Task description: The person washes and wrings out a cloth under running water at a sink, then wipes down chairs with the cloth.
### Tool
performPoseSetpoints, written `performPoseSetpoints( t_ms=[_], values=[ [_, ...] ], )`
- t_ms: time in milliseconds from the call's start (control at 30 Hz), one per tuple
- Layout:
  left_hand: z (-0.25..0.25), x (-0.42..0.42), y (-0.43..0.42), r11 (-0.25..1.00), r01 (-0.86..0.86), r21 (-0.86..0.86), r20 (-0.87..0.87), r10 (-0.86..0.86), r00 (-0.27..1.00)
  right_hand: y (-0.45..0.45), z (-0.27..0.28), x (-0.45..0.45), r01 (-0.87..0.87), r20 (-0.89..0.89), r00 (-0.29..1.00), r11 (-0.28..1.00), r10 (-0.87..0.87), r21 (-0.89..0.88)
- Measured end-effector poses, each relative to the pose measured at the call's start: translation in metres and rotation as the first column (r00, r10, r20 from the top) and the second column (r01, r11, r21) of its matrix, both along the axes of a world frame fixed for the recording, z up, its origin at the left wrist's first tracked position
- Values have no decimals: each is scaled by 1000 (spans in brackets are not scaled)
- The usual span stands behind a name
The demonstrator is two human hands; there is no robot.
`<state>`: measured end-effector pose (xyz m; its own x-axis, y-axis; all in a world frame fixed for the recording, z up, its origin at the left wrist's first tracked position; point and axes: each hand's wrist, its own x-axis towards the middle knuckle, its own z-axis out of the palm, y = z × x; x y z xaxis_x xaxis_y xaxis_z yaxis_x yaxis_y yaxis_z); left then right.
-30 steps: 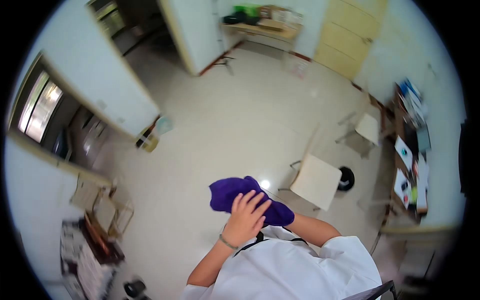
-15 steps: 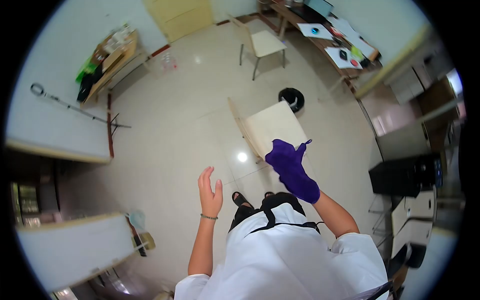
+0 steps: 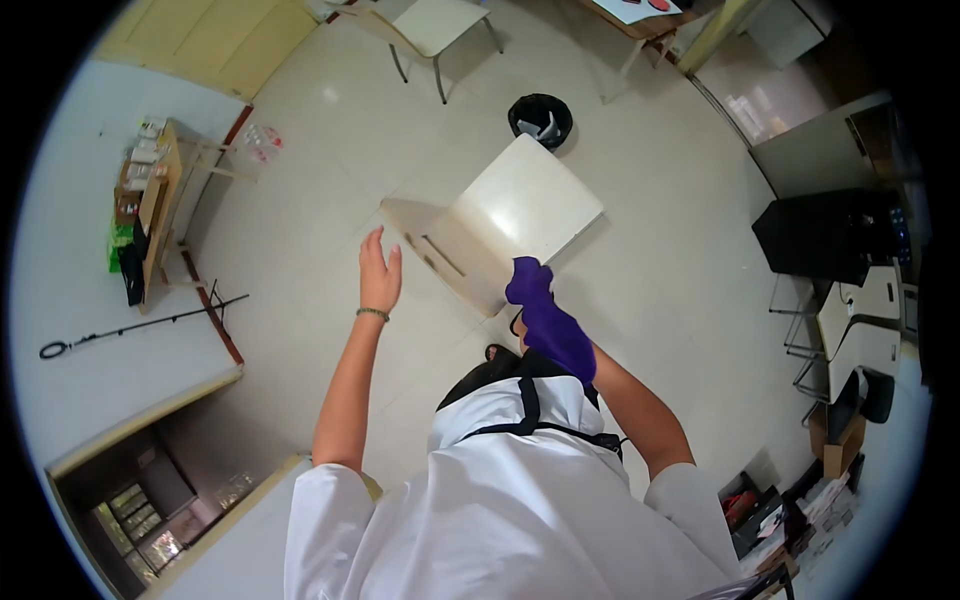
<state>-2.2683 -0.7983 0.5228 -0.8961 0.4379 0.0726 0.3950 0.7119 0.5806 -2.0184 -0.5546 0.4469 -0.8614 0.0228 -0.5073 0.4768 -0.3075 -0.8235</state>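
Note:
A purple cloth or mitt [image 3: 555, 330] covers my right hand [image 3: 570, 350] down to the wrist, so its fingers are hidden. The cloth's narrow upper end is beside the lower edge of a cream chair [image 3: 530, 195]. To the left, my left hand [image 3: 379, 275] is raised with thumb and fingers apart and nothing in it, near the chair's backrest [image 3: 450, 250]. A green beaded bracelet [image 3: 373, 314] circles the left wrist.
Behind the chair stands a black bin [image 3: 540, 120]. A second chair [image 3: 440, 25] is farther back. Along the left wall are a small loaded table [image 3: 170, 215] and a black stand [image 3: 150, 325]. At right is a black box-like unit [image 3: 815, 235] near folding chairs [image 3: 850, 330].
The view has turned right and come nearer the cream chair. My left hand, earlier on the purple cloth, has come off it and stands apart. The cloth still covers my right hand.

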Motion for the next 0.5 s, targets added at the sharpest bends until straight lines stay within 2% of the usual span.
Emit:
performPoseSetpoints(
  t_ms=[167,267,367,467,500],
  values=[
    [-72,-91,16,993,-115,-37,44,117,992,-21,-30,-51,13,-41,999,1000,-14,-5],
    [-120,-110,20,972,-206,113,138,190,972,-45,-52,-74,-7,-49,999,1000,8,26],
    [-139,-104,38,877,-384,288,326,288,900,-72,-77,-87,-47,-32,998,996,50,75],
    [-124,-94,54,753,-501,427,493,271,827,-94,-98,-92,-93,-3,995,985,95,146],
    [-129,-95,53,768,-486,418,468,277,839,-100,-104,-96,-108,-2,994,978,110,177]
  ],
)
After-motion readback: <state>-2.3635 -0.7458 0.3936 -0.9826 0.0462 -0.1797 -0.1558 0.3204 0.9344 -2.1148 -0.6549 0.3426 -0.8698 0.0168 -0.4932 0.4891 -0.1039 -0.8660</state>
